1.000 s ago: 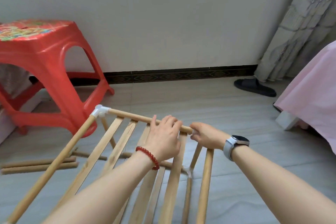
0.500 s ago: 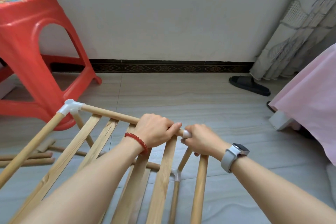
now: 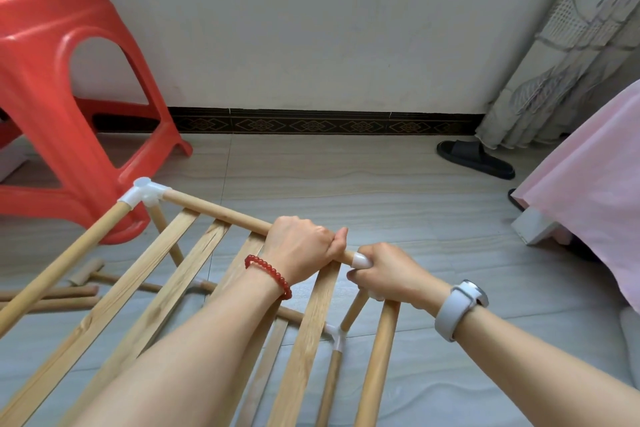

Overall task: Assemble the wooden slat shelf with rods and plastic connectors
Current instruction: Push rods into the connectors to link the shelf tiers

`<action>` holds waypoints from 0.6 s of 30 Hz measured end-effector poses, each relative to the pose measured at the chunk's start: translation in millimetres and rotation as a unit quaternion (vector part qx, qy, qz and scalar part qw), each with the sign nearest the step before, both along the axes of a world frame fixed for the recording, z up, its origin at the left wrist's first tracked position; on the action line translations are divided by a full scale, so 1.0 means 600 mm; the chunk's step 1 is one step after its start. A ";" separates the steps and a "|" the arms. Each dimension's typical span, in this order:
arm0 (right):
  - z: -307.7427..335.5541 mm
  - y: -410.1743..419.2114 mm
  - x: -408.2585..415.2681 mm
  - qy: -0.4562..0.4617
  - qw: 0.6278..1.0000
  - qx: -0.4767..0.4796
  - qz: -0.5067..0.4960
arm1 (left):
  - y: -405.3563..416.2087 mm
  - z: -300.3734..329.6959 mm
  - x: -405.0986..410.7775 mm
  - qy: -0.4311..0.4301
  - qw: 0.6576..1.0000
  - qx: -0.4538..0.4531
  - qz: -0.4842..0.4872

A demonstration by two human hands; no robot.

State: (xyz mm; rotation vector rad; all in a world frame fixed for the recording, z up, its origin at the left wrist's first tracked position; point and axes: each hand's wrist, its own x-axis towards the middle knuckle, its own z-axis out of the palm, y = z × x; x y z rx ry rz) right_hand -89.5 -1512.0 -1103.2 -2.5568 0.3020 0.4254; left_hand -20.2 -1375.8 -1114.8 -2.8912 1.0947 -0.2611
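Note:
A half-built wooden shelf stands tilted on the floor in front of me. Its far top rod [image 3: 214,209] runs from a white plastic corner connector [image 3: 142,196] at the left toward my hands. My left hand [image 3: 302,248] grips this rod near its right end. My right hand [image 3: 388,274] grips a white connector [image 3: 361,260] that sits on the rod's end, mostly hidden by my fingers. Several flat wooden slats [image 3: 149,277] hang under the rod. A side rod [image 3: 375,364] runs toward me from under my right hand. A lower connector [image 3: 337,336] joins the rods beneath.
A red plastic stool [image 3: 62,87] stands at the left, close to the shelf's corner. Loose rods [image 3: 52,298] lie on the floor at the left. A black slipper [image 3: 474,158], a curtain [image 3: 568,55] and a pink bed cover [image 3: 595,177] are at the right.
My left hand has curled tighter round the rod. The white connector has come onto the rod's right end under my right hand. My view shifted left, then back right.

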 end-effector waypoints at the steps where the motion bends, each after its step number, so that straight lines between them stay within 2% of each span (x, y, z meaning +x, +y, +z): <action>1: 0.000 0.001 0.000 0.003 1.000 -0.008 -0.003 | -0.001 -0.001 -0.001 -0.004 1.000 0.005 -0.001; 5: 0.010 0.003 -0.001 0.003 0.995 -0.088 0.054 | 0.004 0.000 -0.010 0.000 1.000 0.004 0.002; 11: 0.008 -0.003 -0.018 0.009 0.997 -0.049 0.051 | 0.008 0.000 -0.015 0.023 0.999 -0.028 -0.006; 14: 0.004 -0.027 -0.050 -0.008 0.998 -0.054 0.030 | 0.025 0.010 0.006 0.038 0.998 -0.030 0.027; 18: -0.005 -0.011 -0.052 0.004 0.998 -0.046 0.031 | 0.023 0.002 -0.013 0.050 0.999 -0.016 0.009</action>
